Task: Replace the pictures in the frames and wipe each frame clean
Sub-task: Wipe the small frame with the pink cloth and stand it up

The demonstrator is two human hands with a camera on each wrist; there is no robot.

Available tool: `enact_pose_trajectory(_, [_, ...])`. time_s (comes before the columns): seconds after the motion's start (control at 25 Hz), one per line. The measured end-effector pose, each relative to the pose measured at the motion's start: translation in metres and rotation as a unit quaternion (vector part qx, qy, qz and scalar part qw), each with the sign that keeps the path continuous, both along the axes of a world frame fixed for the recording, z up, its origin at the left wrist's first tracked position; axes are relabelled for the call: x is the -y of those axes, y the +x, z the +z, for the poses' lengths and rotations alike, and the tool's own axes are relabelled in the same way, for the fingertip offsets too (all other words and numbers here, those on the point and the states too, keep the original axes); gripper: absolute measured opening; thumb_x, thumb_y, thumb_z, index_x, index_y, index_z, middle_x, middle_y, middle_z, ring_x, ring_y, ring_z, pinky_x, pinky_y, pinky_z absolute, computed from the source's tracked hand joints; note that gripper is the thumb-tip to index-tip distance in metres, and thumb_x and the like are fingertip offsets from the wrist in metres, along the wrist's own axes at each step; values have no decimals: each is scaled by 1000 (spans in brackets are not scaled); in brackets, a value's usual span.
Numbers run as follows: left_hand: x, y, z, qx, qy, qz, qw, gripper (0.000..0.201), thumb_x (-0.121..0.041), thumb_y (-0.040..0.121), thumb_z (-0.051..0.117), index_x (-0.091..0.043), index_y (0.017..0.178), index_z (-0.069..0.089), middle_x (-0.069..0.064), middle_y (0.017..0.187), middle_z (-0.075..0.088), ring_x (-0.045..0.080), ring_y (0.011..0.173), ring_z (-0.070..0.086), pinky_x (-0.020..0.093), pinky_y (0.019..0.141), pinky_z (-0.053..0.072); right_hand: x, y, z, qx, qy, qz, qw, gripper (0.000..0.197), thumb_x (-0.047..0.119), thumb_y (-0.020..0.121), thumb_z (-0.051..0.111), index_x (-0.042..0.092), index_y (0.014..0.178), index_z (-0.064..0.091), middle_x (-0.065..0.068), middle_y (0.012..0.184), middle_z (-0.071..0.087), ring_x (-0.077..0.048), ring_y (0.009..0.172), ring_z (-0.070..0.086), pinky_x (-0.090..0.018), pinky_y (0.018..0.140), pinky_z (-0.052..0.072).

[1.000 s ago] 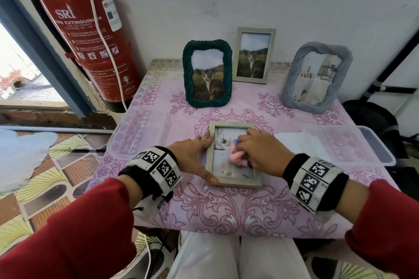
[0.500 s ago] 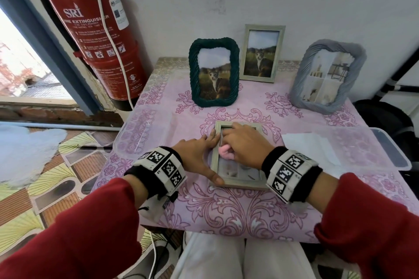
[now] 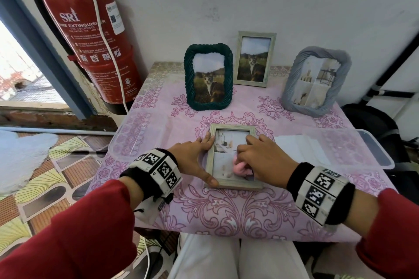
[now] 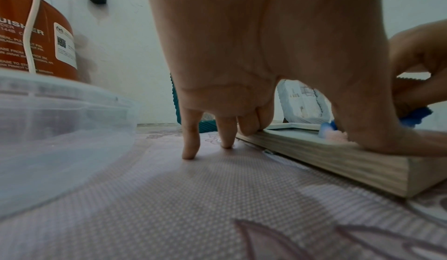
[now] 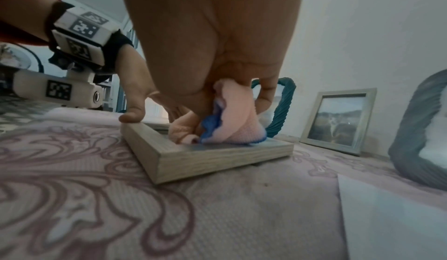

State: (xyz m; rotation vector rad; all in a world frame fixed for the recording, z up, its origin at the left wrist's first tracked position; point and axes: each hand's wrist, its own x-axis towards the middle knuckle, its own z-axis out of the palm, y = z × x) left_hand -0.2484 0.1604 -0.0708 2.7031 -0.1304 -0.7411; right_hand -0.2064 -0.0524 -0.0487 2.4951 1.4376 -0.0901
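A pale wooden frame (image 3: 226, 133) with an interior picture lies flat on the pink patterned tablecloth (image 3: 226, 210). My left hand (image 3: 195, 158) rests with straight fingers on the frame's left rail (image 4: 314, 155), thumb at its near corner. My right hand (image 3: 263, 158) grips a pink cloth (image 3: 241, 169) with a blue edge (image 5: 210, 126) and presses it on the glass near the frame's lower right. Three frames stand at the back: a green rope frame (image 3: 208, 52) and a slim wooden frame (image 3: 256, 36), both with cat pictures, and a grey rope frame (image 3: 294, 88) with an interior picture.
A clear plastic lid or tub (image 3: 133, 136) sits at the table's left edge, another clear container (image 3: 371, 149) at the right with white paper (image 3: 301, 147) beside it. A red fire extinguisher (image 3: 88, 36) hangs by the left wall. My knees are under the table's near edge.
My right hand has swept the pink cloth across the glass, left and then back down to the lower right. The left hand has kept holding the frame's left side.
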Motion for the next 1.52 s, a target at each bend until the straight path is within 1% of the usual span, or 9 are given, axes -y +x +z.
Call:
enact_pose_trajectory(0.2, [0, 0, -1, -3, 4, 6, 1000, 124, -65, 61, 73, -32, 148, -9, -11, 158, -5, 11, 146, 0, 47, 118, 12, -20, 32, -5, -24, 54, -33, 998, 25, 15, 77, 46, 24, 90, 65, 11, 102, 59, -17, 97, 42, -30, 76, 25])
enact_pose_trajectory(0.4, [-1, 2, -2, -3, 20, 6, 1000, 124, -69, 59, 71, -33, 148, -8, -13, 158, -5, 9, 146, 1, 49, 118, 9, -27, 31, -20, -82, 89, -9, 993, 23, 15, 73, 56, 24, 92, 65, 14, 102, 56, -14, 96, 40, -28, 75, 22])
enact_pose_trajectory(0.52, [-1, 2, -4, -4, 19, 8, 1000, 125, -70, 58, 71, -33, 148, -8, -13, 158, -6, 8, 146, 0, 50, 118, 10, -26, 16, -21, -94, 105, -10, 990, 19, 14, 74, 47, 22, 83, 62, 11, 98, 55, -16, 93, 42, -32, 80, 30])
enact_pose_trajectory(0.6, [0, 1, -4, -2, 16, 9, 1000, 126, -69, 59, 71, -33, 148, -10, -12, 158, -6, 9, 146, 1, 49, 118, 12, -27, 4, -19, -78, 98, -9, 992, 21, 17, 73, 37, 21, 76, 57, 9, 95, 54, -17, 91, 42, -31, 77, 28])
enact_pose_trajectory(0.76, [0, -1, -2, -3, 2, 10, 1000, 125, -67, 60, 72, -32, 148, -11, -12, 158, -8, 9, 146, -1, 47, 118, 12, -14, -6, -16, -51, 76, -5, 996, 22, 14, 77, 41, 23, 87, 58, 9, 99, 53, -17, 96, 43, -30, 75, 23])
enact_pose_trajectory(0.92, [-1, -1, -2, -4, -9, 12, 1000, 125, -64, 61, 73, -32, 148, -10, -13, 158, -9, 9, 146, -3, 48, 119, 10, 6, 0, -9, -5, 45, 2, 999, 28, 13, 70, 37, 25, 81, 60, 8, 86, 56, -18, 84, 41, -33, 72, 22])
enact_pose_trajectory(1.08, [-1, -1, -2, -7, -11, 12, 1000, 124, -65, 61, 73, -32, 148, -9, -13, 158, -8, 9, 146, -3, 50, 118, 8, 0, 21, -8, 15, 43, -36, 998, 26, 14, 72, 42, 26, 84, 61, 11, 91, 58, -18, 90, 43, -32, 73, 20])
enact_pose_trajectory(1.4, [1, 0, 1, -5, 7, 15, 1000, 122, -65, 62, 72, -33, 149, -8, -13, 158, -7, 8, 146, -2, 52, 117, 6, -24, 34, -24, -90, 122, -35, 988, 24, 12, 74, 55, 25, 93, 63, 11, 104, 56, -14, 95, 41, -29, 74, 19])
enact_pose_trajectory(1.52, [2, -1, 1, -7, 7, 16, 1000, 123, -65, 62, 72, -32, 149, -8, -13, 158, -7, 8, 146, -3, 52, 117, 6, -23, 23, -28, -87, 124, -36, 988, 21, 14, 73, 55, 24, 91, 59, 9, 103, 54, -16, 94, 41, -30, 75, 20])
